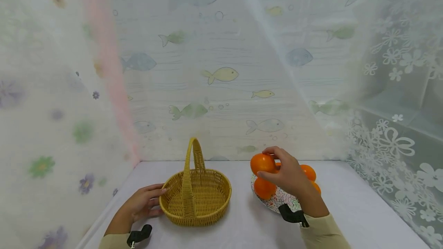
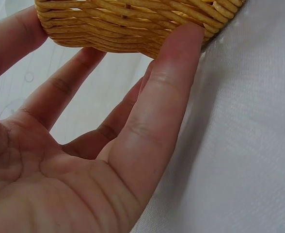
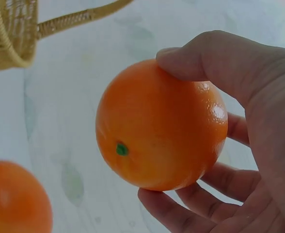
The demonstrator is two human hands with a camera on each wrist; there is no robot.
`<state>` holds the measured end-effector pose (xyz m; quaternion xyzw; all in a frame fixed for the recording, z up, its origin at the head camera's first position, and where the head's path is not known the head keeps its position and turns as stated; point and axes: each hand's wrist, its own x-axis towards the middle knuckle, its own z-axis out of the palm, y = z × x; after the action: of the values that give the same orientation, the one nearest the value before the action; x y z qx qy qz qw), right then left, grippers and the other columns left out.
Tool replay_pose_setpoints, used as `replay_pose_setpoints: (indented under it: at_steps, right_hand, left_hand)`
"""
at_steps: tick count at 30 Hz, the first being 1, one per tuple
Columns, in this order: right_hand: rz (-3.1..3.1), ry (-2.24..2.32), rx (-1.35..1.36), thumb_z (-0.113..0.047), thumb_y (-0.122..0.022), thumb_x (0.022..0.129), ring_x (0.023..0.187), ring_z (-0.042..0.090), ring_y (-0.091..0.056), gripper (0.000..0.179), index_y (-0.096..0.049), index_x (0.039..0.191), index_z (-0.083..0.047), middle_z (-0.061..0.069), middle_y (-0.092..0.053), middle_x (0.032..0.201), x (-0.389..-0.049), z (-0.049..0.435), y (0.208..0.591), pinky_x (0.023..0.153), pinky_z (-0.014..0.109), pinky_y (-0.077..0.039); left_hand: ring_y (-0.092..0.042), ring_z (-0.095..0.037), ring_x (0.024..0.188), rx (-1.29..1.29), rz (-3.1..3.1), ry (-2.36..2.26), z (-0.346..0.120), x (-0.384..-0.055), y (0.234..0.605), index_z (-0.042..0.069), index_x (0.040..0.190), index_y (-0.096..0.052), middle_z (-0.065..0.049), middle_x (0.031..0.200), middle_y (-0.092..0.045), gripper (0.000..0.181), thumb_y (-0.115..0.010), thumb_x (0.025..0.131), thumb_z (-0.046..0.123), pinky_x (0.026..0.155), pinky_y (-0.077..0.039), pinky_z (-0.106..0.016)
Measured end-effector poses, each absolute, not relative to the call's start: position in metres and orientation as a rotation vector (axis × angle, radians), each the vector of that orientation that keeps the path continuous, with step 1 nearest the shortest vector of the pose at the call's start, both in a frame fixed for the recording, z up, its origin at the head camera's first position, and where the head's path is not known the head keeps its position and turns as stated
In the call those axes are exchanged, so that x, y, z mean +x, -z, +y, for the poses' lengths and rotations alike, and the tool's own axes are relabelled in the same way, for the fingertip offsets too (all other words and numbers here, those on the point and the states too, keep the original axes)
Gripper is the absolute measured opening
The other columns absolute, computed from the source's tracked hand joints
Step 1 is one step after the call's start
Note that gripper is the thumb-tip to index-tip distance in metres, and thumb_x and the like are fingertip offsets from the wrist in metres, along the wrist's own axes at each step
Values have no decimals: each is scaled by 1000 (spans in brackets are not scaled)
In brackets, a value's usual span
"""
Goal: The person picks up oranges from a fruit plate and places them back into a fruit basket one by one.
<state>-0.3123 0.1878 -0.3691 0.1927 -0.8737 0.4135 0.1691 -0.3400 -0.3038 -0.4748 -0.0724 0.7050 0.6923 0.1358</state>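
My right hand pinches an orange between thumb and fingers, raised over the left side of the speckled plate. In the right wrist view this orange is smooth and shiny, with a small green stem spot facing the camera. At the left, the fingers of my left hand touch the outer side of a yellow wicker basket with a tall arched handle. Fairly straight fingers reach to the woven wall in the left wrist view. The basket's inside shows only its woven bottom.
Several more oranges lie on the plate, one at its left edge and others to the right, partly behind my right hand. A white cloth covers the table. Sheer curtains with fish and flowers hang behind and beside it.
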Motion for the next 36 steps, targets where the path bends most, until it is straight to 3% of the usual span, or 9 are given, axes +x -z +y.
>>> replay_pose_setpoints:
  at_steps: [11,24,36]
  right_hand:
    - [-2480,-1301,553,-30,-89,83,122,24,-60,65,-57,140,-26,-3,-55,140,-315,157,372,97,43,-60]
    - [-2440,-1203,765,-27,-91,80,115,9,-64,58,-63,130,-22,-13,-63,129,-314,121,391,95,31,-59]
    - [-2422,-1183,917,-24,-89,83,120,12,-64,51,-62,126,-17,-8,-62,131,-314,87,417,95,30,-59]
  left_hand:
    - [-71,-25,111,-190,2035,-2005,-306,-339,474,1,157,-38,-14,138,-64,76,-73,97,32,88,-61,-53]
    - [-70,-24,111,-176,2005,-2014,-305,-340,476,0,157,-37,-11,131,-68,76,-72,98,32,89,-61,-54]
    - [-70,-23,110,-197,2007,-2018,-306,-340,475,0,157,-37,-12,132,-67,76,-73,98,32,89,-61,-52]
